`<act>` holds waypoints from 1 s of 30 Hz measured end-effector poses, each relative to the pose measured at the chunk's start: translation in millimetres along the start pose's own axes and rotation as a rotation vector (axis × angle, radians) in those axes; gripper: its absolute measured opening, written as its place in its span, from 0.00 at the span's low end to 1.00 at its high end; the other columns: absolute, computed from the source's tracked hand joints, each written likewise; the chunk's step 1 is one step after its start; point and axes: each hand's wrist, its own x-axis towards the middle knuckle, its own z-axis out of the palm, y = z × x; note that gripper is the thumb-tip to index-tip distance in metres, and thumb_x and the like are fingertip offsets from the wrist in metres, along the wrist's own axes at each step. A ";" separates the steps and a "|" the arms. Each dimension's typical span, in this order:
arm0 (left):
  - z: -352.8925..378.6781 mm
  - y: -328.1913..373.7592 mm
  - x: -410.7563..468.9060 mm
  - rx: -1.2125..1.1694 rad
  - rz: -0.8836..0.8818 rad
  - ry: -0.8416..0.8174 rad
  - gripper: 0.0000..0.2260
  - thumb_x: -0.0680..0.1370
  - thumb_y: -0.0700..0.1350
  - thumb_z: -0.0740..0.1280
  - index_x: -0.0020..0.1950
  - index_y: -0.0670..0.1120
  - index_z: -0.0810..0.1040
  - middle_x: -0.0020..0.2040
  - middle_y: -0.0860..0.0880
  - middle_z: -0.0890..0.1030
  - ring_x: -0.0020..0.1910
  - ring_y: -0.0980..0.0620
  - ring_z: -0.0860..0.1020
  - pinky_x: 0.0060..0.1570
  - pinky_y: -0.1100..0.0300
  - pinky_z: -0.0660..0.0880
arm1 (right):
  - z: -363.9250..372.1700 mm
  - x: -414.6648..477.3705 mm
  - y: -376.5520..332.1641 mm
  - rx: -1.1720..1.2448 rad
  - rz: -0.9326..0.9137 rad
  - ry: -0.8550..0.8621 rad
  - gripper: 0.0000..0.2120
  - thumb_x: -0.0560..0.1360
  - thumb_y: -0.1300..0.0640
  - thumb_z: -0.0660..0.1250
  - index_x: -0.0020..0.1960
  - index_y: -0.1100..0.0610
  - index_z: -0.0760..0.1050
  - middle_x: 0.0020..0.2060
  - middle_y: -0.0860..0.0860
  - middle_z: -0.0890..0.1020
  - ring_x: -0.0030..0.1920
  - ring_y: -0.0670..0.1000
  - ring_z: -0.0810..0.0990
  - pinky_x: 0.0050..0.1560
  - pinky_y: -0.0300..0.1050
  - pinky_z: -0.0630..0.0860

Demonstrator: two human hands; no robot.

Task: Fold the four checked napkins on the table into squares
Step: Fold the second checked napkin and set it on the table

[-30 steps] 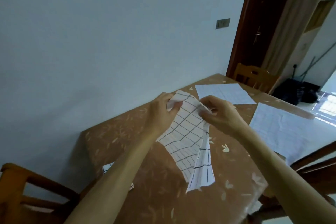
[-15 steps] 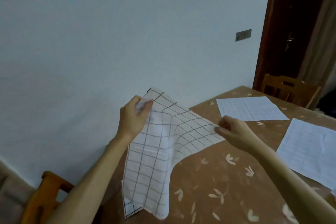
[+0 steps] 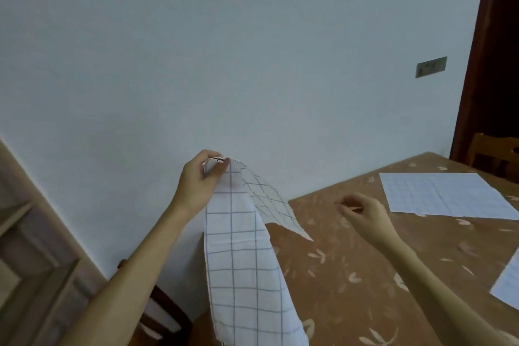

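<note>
The checked napkin [image 3: 241, 261] was cut off at its lower end, and your blurred right hand [image 3: 362, 212] hung loosely curled and empty over the table [image 3: 351, 275]. Your left hand [image 3: 200, 180] pinched the napkin's top corner at the table's left edge, its long axis vertical.

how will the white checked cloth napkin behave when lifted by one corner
Probably very floppy: the white checked cloth napkin hangs limp from the left hand pinching its top corner. Likely light, since a fingertip pinch holds it up.
</note>
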 end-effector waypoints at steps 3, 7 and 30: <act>-10.3 0.3 1.0 0.048 -0.007 -0.047 0.02 0.79 0.38 0.69 0.48 0.44 0.77 0.32 0.62 0.79 0.29 0.64 0.73 0.32 0.72 0.65 | 4.3 5.4 -23.5 0.062 -0.043 -0.058 0.08 0.75 0.58 0.72 0.49 0.46 0.80 0.46 0.46 0.86 0.47 0.42 0.83 0.47 0.33 0.77; -9.6 1.0 -2.0 0.199 0.019 -0.116 0.08 0.78 0.36 0.68 0.46 0.50 0.76 0.35 0.58 0.82 0.29 0.59 0.69 0.31 0.65 0.65 | 31.4 -9.7 -74.6 0.137 -0.179 -0.310 0.34 0.70 0.44 0.76 0.72 0.45 0.67 0.62 0.39 0.76 0.61 0.38 0.75 0.59 0.35 0.72; -18.4 -60.7 -33.7 0.333 -0.179 -0.056 0.10 0.71 0.43 0.78 0.36 0.49 0.78 0.29 0.59 0.76 0.28 0.64 0.73 0.34 0.72 0.67 | 52.2 27.9 -133.8 0.140 -0.534 0.177 0.03 0.72 0.57 0.76 0.44 0.56 0.84 0.37 0.49 0.81 0.38 0.49 0.78 0.38 0.34 0.71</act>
